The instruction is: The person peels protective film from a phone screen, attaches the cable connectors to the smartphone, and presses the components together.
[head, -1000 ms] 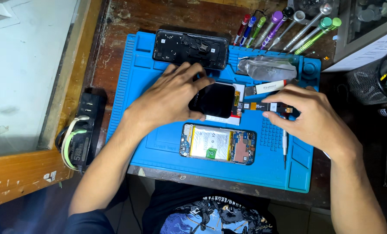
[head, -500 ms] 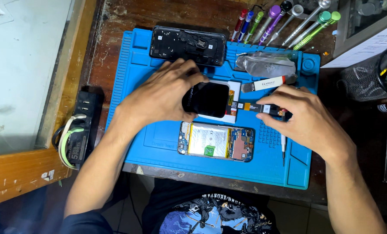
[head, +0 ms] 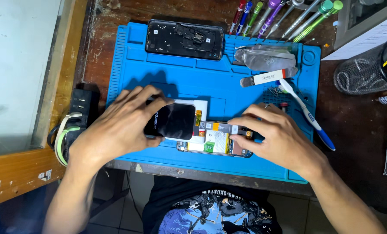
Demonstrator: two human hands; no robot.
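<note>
Fingers of the left hand (head: 120,125) curl around a dark, glossy phone part (head: 171,121); the right hand (head: 275,136) presses its fingers together on the opened phone (head: 215,141) lying near the blue repair mat's (head: 167,82) front edge. A slip could tip it off the counter (head: 354,121); open mat lies behind.

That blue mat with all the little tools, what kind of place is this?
Most likely a phone repair bench. An opened phone lies on the blue mat, a row of small screwdrivers sits behind it, and a detached back cover rests nearby.
</note>
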